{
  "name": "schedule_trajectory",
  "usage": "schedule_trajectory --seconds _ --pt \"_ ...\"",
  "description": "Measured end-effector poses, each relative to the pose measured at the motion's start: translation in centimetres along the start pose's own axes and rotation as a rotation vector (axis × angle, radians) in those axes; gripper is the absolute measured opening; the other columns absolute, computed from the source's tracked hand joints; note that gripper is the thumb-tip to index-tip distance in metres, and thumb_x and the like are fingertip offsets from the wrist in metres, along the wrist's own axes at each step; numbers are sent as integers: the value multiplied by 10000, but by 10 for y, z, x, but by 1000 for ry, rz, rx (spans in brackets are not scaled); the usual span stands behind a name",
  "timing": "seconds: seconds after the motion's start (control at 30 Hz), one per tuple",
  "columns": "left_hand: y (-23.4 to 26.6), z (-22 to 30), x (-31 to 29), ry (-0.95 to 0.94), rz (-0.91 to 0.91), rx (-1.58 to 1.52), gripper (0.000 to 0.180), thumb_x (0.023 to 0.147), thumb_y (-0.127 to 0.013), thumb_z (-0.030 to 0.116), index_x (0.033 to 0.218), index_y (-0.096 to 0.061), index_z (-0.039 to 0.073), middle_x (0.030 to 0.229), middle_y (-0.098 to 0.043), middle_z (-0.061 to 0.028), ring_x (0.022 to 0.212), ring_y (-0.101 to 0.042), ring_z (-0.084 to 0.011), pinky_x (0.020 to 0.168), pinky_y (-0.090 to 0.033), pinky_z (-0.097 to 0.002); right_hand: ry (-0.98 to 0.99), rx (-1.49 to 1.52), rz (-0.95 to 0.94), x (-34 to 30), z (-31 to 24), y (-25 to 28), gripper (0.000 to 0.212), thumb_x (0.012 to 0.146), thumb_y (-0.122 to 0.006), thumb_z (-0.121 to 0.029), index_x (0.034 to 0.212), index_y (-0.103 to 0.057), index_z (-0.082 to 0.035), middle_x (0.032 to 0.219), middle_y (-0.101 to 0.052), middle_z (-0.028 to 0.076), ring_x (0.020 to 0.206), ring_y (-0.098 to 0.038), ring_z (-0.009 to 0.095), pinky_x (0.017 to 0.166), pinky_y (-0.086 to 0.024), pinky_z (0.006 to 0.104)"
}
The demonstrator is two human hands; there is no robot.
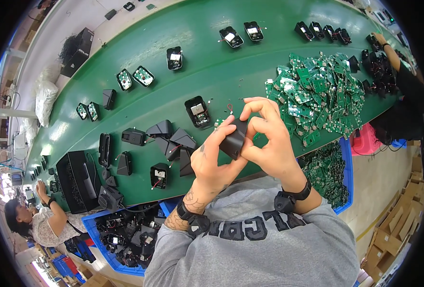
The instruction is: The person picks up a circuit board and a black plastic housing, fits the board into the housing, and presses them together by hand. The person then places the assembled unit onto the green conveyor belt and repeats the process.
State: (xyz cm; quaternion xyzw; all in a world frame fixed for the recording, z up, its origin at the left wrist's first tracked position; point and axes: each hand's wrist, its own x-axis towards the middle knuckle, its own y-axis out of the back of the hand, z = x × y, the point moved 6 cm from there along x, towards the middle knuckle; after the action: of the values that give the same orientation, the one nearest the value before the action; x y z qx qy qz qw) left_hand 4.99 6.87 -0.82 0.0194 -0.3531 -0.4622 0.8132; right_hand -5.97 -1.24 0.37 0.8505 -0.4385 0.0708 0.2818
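Both of my hands grip a black plastic housing above the table's near side. My left hand pinches its left side between thumb and fingers. On the right side, my right hand holds it with curled fingers and thumb. A bit of green circuit board and a red wire loop show just beyond my fingertips; whether they belong to this housing I cannot tell. An open black housing with a white part inside lies just past my left hand. A large heap of green circuit boards is right of my right hand.
Several black housings lie at left on the green table, near a black box. Blue bins hold black parts and circuit boards along the near edge. One co-worker is at left; another's arm reaches in at right.
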Motion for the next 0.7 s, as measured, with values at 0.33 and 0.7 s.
schedule_trajectory --seconds 0.33,0.7 --pt "-1 -5 -7 106 60 -198 484 699 -778 -4 1121 -543 -32 1089 -661 -205 1033 -659 -327 803 -570 -339 62 8 67 -1 -10 3 158 589 -635 7 651 -496 -39 1011 -545 75 1157 -502 324 957 -385 429" --pt "1 -7 -4 242 44 -285 441 770 -689 -23 1172 -508 -33 1117 -648 -176 1017 -656 -242 792 -565 -317 132 -37 101 -1 -11 6 141 630 -644 -5 666 -517 -52 1038 -562 80 1192 -492 342 969 -376 460"
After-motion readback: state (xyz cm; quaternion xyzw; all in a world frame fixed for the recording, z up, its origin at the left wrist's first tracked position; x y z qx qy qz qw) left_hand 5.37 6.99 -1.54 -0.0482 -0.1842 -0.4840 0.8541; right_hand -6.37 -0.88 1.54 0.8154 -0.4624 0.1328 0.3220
